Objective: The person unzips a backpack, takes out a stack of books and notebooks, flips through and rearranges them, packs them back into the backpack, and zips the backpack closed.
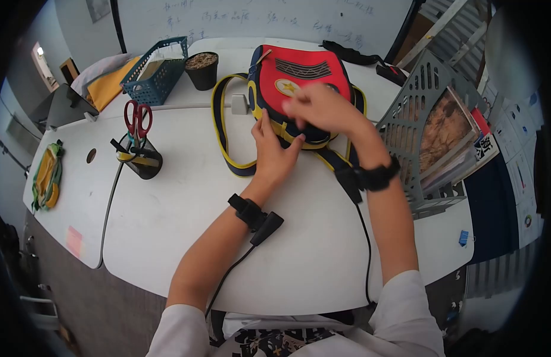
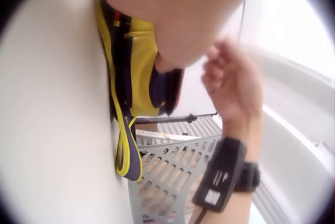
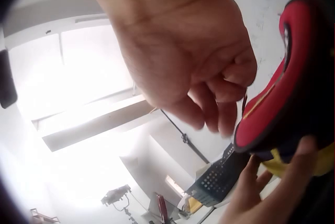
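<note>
A red, navy and yellow bag (image 1: 302, 77) lies on the white table (image 1: 186, 232) with its yellow-edged straps spread out. My left hand (image 1: 273, 152) rests with straight fingers against the bag's near edge, thumb spread to the right. The left wrist view shows that palm (image 2: 183, 15) on the bag's yellow side (image 2: 141, 72). My right hand (image 1: 323, 109) hovers over the bag's front, blurred, with its fingers curled. In the right wrist view its fingertips (image 3: 230, 85) pinch a thin dark zipper pull at the red flap (image 3: 282, 93).
A grey file rack (image 1: 409, 128) with magazines stands right of the bag. A black cup with red scissors (image 1: 138, 152), a blue basket (image 1: 156, 71) and a small pot (image 1: 202, 68) stand to the left and behind. A yellow-green pouch (image 1: 46, 175) lies far left.
</note>
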{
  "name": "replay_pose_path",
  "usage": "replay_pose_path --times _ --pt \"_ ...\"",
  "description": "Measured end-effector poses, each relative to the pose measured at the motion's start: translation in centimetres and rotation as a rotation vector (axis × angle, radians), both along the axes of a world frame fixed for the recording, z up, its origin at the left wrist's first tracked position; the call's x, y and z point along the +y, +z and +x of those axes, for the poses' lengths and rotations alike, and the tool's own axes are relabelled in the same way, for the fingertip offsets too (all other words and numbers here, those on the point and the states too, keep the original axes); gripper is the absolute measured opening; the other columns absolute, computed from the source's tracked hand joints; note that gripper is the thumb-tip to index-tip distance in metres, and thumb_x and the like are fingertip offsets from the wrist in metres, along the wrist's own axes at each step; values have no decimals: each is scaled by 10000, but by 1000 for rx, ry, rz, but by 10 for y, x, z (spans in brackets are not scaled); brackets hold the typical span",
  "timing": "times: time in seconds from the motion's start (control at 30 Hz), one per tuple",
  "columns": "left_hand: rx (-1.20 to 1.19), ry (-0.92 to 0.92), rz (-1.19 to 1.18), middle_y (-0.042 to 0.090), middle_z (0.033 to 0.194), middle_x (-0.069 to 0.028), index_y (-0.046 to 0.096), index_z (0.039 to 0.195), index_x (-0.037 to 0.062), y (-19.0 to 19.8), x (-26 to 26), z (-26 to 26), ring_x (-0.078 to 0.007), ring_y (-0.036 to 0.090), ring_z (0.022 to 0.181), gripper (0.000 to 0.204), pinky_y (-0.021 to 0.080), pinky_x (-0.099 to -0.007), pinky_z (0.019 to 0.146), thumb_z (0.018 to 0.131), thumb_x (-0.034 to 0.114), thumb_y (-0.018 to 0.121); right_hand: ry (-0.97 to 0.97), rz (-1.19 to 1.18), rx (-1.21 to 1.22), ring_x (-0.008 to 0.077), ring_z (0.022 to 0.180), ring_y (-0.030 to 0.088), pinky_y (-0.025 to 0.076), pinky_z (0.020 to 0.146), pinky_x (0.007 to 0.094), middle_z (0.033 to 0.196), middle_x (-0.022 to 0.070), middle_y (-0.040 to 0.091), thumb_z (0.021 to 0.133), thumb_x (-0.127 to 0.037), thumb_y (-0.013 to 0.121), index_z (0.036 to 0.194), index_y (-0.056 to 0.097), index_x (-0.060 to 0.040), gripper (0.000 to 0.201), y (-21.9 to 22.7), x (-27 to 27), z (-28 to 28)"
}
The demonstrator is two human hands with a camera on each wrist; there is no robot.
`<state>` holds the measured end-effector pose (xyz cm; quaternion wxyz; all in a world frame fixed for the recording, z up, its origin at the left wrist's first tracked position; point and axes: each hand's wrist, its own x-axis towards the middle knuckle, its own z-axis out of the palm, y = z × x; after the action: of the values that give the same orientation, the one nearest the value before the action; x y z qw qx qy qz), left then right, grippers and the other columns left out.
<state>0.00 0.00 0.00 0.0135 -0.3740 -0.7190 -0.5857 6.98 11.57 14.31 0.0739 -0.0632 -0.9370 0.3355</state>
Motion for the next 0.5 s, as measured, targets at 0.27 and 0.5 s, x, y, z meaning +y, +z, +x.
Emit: replay_pose_path --times 0.27,0.5 --pt "116 48 -14 319 1309 -242 309 1380 -56 26 -9 -17 -365 394 1223 765 360 -389 1046 796 207 729 -142 402 -55 333 926 660 512 801 427 990 158 691 877 -198 573 1237 582 -32 396 -28 6 45" --pt "456 31 -66 505 1162 -209 572 1163 -9 53 -9 -24 -377 520 1068 405 441 -406 945 809 152 683 -424 193 343 363 929 646 504 830 435 998 181 676 852 -232 583 1295 534 -77 472 -12 55 7"
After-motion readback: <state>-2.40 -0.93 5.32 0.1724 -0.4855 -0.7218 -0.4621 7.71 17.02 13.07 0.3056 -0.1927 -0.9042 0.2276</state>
